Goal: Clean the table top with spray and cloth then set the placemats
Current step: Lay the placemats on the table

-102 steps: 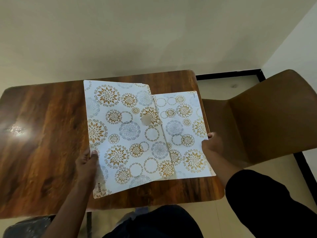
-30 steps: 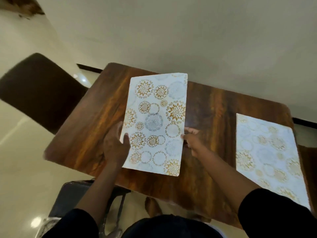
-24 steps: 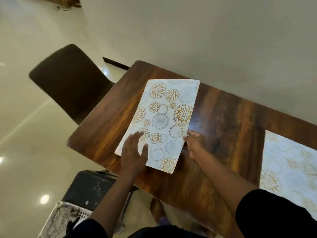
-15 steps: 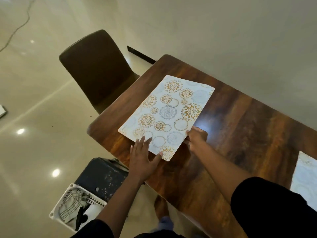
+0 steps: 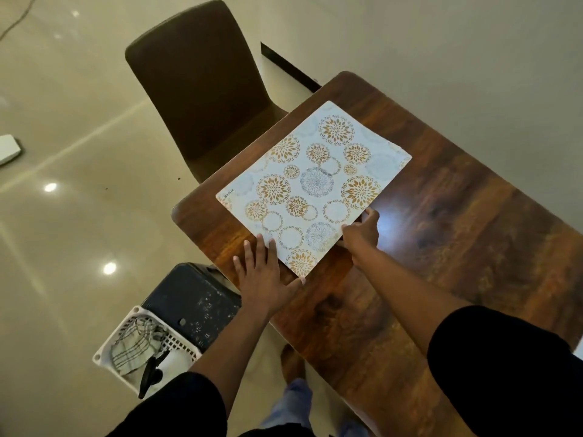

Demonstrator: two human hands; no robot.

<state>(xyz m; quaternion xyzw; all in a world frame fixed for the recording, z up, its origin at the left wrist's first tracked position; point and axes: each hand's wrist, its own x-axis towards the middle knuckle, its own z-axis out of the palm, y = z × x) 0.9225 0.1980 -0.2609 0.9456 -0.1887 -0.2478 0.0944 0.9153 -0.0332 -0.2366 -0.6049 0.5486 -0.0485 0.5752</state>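
On the floor at the far left sits a white basket (image 5: 132,348) holding a checked cloth (image 5: 135,345), next to a dark stool (image 5: 192,298); a brown chair (image 5: 202,80) stands at the table's end.

The left hand (image 5: 265,275) lies flat and released on the table (image 5: 457,231), fingers spread. Its fingertips rest on the near long edge of the placemat (image 5: 315,184) and its thumb touches the mat's near corner; it grasps nothing.

The placemat lies flat on the table's left end, just ahead of both hands. Its long axis runs diagonally in the head view, from lower left to upper right, roughly along the table's short end by the chair. Only 1 mat is in view.

The right hand (image 5: 359,233) is at the mat's near short edge, fingers curled on it. Whether it pinches the edge or only presses it I cannot tell.

Judging from this, the placing step is nearly done: both hands are equally near, and any last squaring needs a small push away from the body, toward the chair.
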